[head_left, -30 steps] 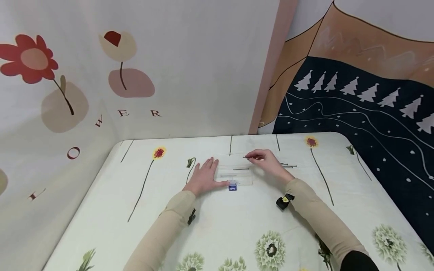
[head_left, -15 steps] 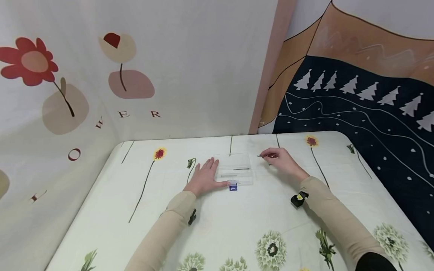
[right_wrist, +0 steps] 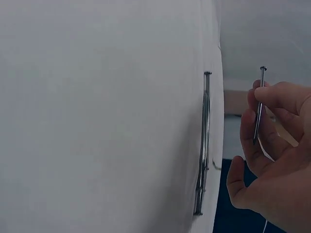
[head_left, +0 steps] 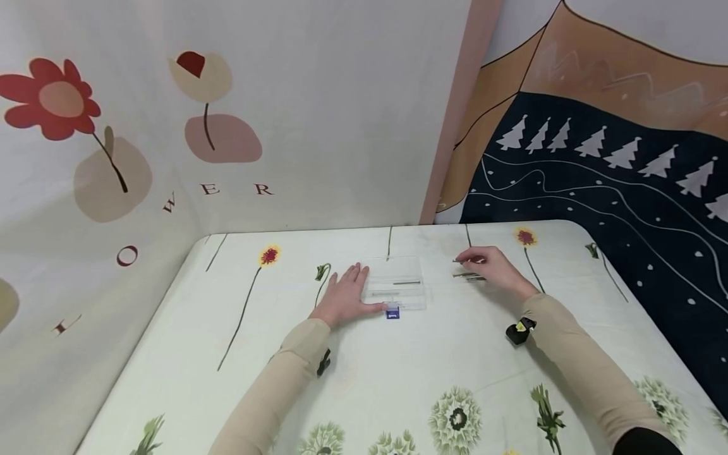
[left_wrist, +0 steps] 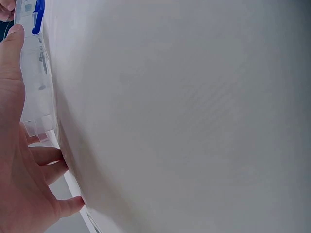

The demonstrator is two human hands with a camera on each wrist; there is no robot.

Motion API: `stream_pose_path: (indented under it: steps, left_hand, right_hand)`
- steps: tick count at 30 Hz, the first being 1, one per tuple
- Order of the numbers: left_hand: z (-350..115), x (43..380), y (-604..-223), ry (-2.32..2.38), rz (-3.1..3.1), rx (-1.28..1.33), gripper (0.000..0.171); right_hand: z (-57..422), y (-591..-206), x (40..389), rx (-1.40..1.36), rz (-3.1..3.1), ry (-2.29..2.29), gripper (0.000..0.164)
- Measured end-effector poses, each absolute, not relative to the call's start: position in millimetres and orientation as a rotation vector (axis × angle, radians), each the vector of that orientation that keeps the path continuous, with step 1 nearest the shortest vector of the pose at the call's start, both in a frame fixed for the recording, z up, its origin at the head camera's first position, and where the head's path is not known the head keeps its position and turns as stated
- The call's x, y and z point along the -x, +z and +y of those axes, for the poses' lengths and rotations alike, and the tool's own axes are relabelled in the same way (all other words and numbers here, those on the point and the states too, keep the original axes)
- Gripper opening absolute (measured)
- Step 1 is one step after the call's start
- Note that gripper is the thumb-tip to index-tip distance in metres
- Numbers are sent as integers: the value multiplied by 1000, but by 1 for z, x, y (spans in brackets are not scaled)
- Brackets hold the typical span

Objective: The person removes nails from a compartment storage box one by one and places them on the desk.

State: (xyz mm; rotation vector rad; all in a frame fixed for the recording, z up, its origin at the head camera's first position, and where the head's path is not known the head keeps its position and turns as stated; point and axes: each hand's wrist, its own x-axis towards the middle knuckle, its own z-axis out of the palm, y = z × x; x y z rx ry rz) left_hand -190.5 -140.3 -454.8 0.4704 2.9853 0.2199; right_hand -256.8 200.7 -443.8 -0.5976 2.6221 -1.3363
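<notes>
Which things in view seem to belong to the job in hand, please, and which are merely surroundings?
Probably part of the job:
nail pinched in the right hand
loose nails
clear box at the left hand

Surroundings:
flowered tablecloth
tree-print hanging

Place: indoor corner, domestic in decoration; whether a home or a furnished set cannot be told. Table covering (head_left: 421, 354): white, rounded far corners, printed with yellow-and-red flowers (head_left: 270, 255) and pale green blooms (head_left: 440, 417). Left backdrop (head_left: 341, 126): pale, softly creased, bearing a red flower (head_left: 61, 99), dark red capitals (head_left: 263, 189), pink edging (head_left: 457, 114). Right backdrop (head_left: 569, 208): navy, white fir trees (head_left: 591, 142) below brown peaks (head_left: 625, 76).
</notes>
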Motion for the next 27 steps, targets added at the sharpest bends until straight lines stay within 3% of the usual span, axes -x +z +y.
stream_pose_path:
  steps: [27]
  left_hand:
    - [-142, 189, -454, 255, 2968, -456, 110]
  right_hand:
    - [217, -454, 263, 587, 2621, -1200, 17]
